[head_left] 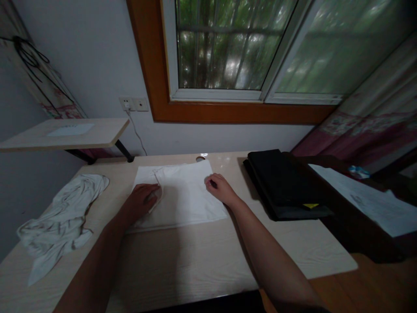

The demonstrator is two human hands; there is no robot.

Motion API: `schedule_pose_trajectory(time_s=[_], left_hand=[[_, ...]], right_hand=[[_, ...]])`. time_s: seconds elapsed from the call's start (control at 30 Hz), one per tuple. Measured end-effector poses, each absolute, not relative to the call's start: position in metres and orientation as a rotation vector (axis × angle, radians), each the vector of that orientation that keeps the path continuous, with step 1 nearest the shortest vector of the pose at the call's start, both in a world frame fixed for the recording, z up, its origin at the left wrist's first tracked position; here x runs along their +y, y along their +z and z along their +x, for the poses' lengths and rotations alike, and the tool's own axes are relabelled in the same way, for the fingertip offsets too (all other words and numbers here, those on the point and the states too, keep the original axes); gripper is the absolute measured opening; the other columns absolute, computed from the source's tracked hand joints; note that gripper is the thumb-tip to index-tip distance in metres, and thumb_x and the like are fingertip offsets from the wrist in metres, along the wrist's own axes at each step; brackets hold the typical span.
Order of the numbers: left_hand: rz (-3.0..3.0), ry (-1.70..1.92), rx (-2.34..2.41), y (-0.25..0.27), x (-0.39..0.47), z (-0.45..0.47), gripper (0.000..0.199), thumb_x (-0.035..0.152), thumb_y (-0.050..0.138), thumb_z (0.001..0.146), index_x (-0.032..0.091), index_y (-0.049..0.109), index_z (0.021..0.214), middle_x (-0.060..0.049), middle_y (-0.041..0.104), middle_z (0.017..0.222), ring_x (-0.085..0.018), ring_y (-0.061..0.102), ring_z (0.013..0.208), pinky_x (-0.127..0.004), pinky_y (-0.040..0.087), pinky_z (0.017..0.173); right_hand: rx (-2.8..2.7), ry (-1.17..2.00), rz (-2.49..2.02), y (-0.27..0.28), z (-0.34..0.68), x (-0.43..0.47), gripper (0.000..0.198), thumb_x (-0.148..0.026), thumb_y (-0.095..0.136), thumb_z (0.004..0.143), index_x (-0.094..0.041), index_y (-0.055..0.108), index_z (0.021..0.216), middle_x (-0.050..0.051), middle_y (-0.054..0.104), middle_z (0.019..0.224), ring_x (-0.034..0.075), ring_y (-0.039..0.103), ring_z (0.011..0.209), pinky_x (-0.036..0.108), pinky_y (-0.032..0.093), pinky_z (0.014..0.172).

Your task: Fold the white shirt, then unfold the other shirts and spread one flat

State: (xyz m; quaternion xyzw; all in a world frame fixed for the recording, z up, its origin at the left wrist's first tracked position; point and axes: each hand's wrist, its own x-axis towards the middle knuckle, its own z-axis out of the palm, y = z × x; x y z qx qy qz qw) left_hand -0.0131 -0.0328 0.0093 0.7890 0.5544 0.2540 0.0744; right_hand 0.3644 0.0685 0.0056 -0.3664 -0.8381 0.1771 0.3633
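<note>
A white cloth point(189, 200), folded into a flat rough rectangle, lies on the light wooden desk point(202, 261). My left hand point(146, 200) is over its left part, fingers curved around a raised, seamed edge of the fabric. At the cloth's right edge, my right hand point(220, 188) has its fingers curled in and pinches the border near the far corner. The fingertips of both hands are partly hidden. Whether the cloth is a garment I cannot tell.
A crumpled white cloth point(65, 221) lies at the desk's left. Black folded items point(283, 182) are stacked on the right, beside a dark surface with a white sheet point(368, 198). A raised shelf point(107, 134) stands at the back left, near a wall socket point(133, 104) with a cord.
</note>
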Motion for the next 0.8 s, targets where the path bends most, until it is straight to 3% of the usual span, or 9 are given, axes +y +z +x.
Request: schedule_pose_trajectory(time_s=[0.6, 0.8], left_hand=[[2.430, 0.634, 1.479, 0.020, -0.043, -0.001, 0.044, 0.042, 0.053, 0.095, 0.032, 0.059, 0.138, -0.006, 0.050, 0.151, -0.027, 0.050, 0.136, -0.047, 0.040, 0.115], [2.439, 0.602, 1.492, 0.022, -0.044, 0.003, 0.046, 0.042, 0.052, 0.096, 0.029, 0.057, 0.140, -0.008, 0.049, 0.152, -0.027, 0.048, 0.137, -0.046, 0.041, 0.115]], right_hand=[[-2.141, 0.470, -0.945, 0.007, 0.364, 0.067, 0.013, -0.015, 0.058, 0.087, -0.022, 0.068, 0.089, 0.004, 0.067, 0.086, 0.020, 0.059, 0.085, 0.034, 0.045, 0.084], [-2.121, 0.485, -0.934, 0.011, 0.362, 0.066, 0.016, -0.015, 0.057, 0.088, -0.023, 0.071, 0.092, 0.004, 0.070, 0.088, 0.020, 0.062, 0.087, 0.034, 0.048, 0.084]])
